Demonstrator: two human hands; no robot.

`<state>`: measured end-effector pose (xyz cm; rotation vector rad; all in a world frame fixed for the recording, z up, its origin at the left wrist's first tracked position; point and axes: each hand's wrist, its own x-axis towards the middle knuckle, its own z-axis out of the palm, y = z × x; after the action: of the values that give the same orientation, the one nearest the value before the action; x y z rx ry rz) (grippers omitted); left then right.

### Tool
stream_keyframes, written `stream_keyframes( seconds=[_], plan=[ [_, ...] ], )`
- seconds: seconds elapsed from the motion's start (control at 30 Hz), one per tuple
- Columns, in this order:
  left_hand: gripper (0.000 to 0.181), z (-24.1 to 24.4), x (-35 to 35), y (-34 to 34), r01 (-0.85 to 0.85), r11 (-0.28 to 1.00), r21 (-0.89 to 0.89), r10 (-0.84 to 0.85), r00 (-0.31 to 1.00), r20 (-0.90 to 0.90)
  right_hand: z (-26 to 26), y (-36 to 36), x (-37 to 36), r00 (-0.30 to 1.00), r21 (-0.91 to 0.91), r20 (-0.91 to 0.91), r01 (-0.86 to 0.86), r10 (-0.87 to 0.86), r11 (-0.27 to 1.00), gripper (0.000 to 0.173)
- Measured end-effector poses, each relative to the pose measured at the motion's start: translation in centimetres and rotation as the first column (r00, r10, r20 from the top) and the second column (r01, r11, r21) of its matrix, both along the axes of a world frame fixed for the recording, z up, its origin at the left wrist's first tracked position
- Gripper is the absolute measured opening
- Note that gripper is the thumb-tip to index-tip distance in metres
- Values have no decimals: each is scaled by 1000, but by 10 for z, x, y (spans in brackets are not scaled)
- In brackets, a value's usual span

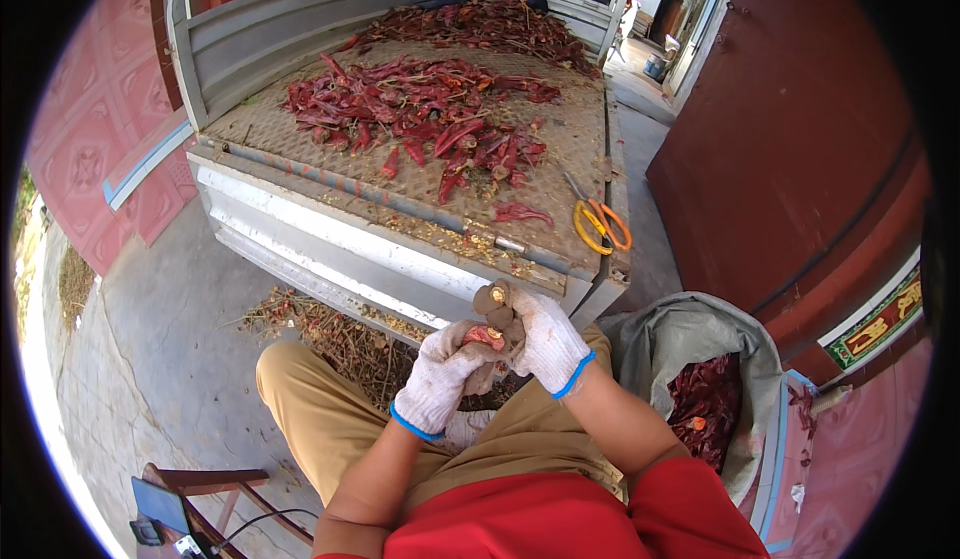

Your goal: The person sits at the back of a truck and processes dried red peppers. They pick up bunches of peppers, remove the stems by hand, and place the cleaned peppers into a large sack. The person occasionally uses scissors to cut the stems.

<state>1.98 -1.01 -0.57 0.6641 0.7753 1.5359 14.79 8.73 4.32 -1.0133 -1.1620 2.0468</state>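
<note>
Both my hands wear white knit work gloves with brown-stained fingers and blue cuffs, held close together above my lap. My left hand (pixel 441 375) grips a dried red chili pepper (pixel 484 337) whose broken end shows pale seeds. Between the fingertips of my right hand (pixel 544 337) is a small, pale yellow pepper piece (pixel 497 294), probably a stem end. Beyond them, a loose heap of dried red chili peppers (pixel 405 105) lies on the ribbed truck bed (pixel 255 135). One single chili (pixel 523 213) rests nearer the edge, close to scissors (pixel 602 226) with orange and yellow handles.
To my right stands a grey woven sack (pixel 675 319) holding dark red chilies (pixel 705 409). Stems and debris (pixel 337 341) litter the ground below the tailgate (pixel 330 229). A second chili pile (pixel 487 26) covers the bed's far end. A wooden stool (pixel 214 480) is at lower left.
</note>
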Motion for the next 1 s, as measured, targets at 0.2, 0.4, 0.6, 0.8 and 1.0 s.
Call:
stream_keyframes(
  seconds=[0.2,0.4,0.6,0.8,1.0],
  plan=[
    [37,-2,-15,8,12,984,176,-41,986,161,0,-4,25,755,650,640,-436,-140,622,35],
    [26,43,8,20,119,990,74,-120,993,15,-42,-19,43,536,582,807,-649,-249,489,31],
    [61,137,134,57,676,736,-40,-614,641,-461,-110,-20,39,877,724,468,-305,-115,618,30],
    [64,88,184,82,762,647,8,-721,616,-319,-74,-7,74,721,679,674,-520,-161,518,20],
    [25,63,139,61,583,806,-100,-580,744,-331,-94,4,121,956,827,287,-280,62,487,26]
  ],
)
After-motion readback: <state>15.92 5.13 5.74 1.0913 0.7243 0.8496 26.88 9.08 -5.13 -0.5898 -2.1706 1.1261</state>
